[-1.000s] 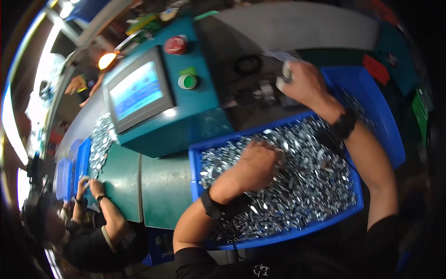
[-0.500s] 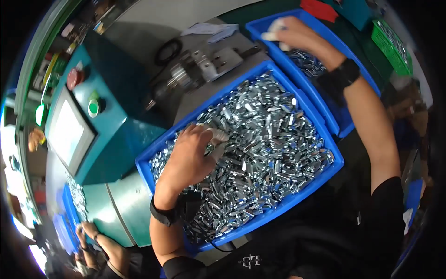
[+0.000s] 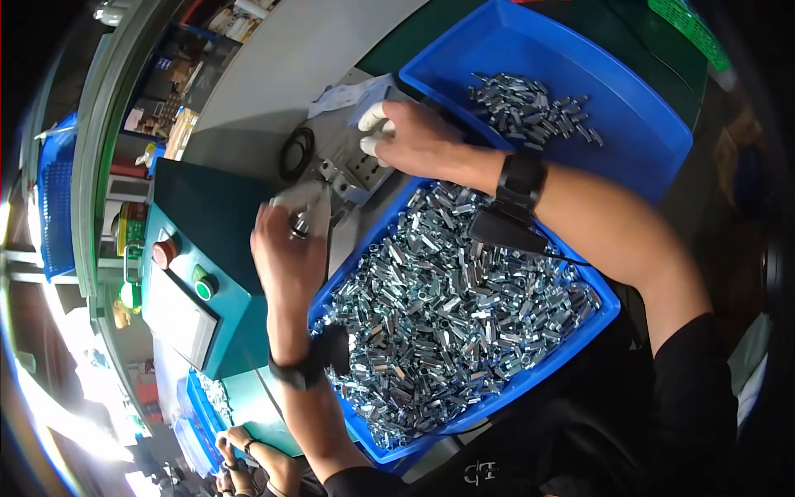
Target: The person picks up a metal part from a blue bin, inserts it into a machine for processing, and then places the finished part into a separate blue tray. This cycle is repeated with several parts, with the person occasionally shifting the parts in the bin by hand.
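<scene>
The left hand point(image 3: 286, 253) is at the metal fixture point(image 3: 356, 178) — whether it grips something, one cannot tell. The right hand point(image 3: 406, 139), fingertips slightly parted, is near. Metal sleeves point(image 3: 447, 315) fill the blue tray point(image 3: 609, 308).

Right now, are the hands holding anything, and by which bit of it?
I can't tell: shiny metal shows inside the curled left hand, but may be held or just behind. No held piece shows at the right hand.

Dressed in a black short-sleeved fabric shirt point(image 3: 571, 439) with a white angular chest marking point(image 3: 480, 473); strapped at both wrists with black bands point(image 3: 520, 180) bearing flat black boxes point(image 3: 507, 230); capped on the right hand point(image 3: 418, 141) with white finger covers point(image 3: 373, 117).
</scene>
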The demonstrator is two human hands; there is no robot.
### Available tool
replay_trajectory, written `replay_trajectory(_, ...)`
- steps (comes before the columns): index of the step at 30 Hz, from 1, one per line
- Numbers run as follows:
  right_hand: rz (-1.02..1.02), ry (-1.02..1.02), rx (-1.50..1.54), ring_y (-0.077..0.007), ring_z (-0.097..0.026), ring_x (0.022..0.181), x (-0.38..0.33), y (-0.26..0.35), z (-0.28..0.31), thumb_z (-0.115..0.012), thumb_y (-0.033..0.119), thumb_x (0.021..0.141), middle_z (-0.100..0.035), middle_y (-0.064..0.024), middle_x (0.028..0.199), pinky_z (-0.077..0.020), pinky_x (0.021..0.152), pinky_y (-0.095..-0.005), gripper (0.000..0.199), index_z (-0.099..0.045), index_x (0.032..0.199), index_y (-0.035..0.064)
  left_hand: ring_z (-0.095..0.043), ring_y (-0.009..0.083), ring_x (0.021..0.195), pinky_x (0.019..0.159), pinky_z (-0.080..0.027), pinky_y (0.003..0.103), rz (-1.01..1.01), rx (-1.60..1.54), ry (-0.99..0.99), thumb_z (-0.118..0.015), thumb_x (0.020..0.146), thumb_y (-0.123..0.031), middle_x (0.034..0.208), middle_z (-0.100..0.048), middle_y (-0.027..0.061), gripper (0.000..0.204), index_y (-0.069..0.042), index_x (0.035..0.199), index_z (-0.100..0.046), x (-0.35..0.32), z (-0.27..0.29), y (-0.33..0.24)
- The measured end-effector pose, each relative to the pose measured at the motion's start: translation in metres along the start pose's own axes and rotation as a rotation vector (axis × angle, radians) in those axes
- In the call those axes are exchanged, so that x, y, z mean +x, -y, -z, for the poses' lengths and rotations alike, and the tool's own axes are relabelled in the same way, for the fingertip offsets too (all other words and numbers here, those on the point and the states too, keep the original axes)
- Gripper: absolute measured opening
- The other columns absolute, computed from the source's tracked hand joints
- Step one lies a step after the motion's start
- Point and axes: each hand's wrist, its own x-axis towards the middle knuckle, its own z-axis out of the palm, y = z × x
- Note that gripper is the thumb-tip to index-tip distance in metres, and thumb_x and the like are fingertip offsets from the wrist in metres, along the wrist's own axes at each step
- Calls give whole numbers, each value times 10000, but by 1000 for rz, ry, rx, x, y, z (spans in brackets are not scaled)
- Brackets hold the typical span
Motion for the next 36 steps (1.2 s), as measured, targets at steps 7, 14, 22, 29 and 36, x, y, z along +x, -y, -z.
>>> replay_trajectory(7, 84, -82, -101, -284, -658, 748, -5, 5, 3, -653, 218, 803, -678, -148, 811, -502, 714, -376, 311, -624, 1057, 40, -591, 358, 824, 741, -483, 412, -139, 228, 66, -626, 681, -34, 854, -640, 169, 216, 0, 891, -662, 41, -22, 34)
replay_trajectory(14, 117, -40, -132, -288, -647, 718, -6, 2, 3, -633, 190, 788, -662, -158, 777, -500, 680, -390, 241, -636, 970, 32, -620, 327, 819, 734, -489, 381, -184, 372, 145, -639, 739, -34, 891, -654, 148, 216, -11, 950, -678, 37, -14, 18)
replay_trajectory(22, 183, 103, 81, -281, -629, 746, -15, 10, -5, -567, 78, 733, -661, -149, 807, -481, 673, -371, 191, -641, 898, 17, -552, 332, 865, 789, -427, 417, -289, 554, 55, -633, 701, -58, 858, -617, 134, 192, -17, 887, -656, 9, -7, -19)
replay_trajectory(29, 186, 467, 287, -217, -587, 878, -19, 20, -11, -485, -12, 676, -642, -134, 977, -444, 817, -312, 227, -636, 845, 6, -572, 294, 815, 725, -432, 404, 66, 254, 277, -712, 741, -143, 789, -619, 111, 176, -36, 874, -672, -79, 12, -47)
replay_trajectory(36, -12, 672, 451, -286, -458, 1229, -22, 22, -11, -458, -3, 683, -637, -139, 1072, -367, 986, -339, 264, -648, 866, -9, -578, 264, 827, 795, -399, 388, 93, 202, 480, -745, 731, -183, 811, -637, 83, 181, -68, 860, -693, -99, 0, -36)
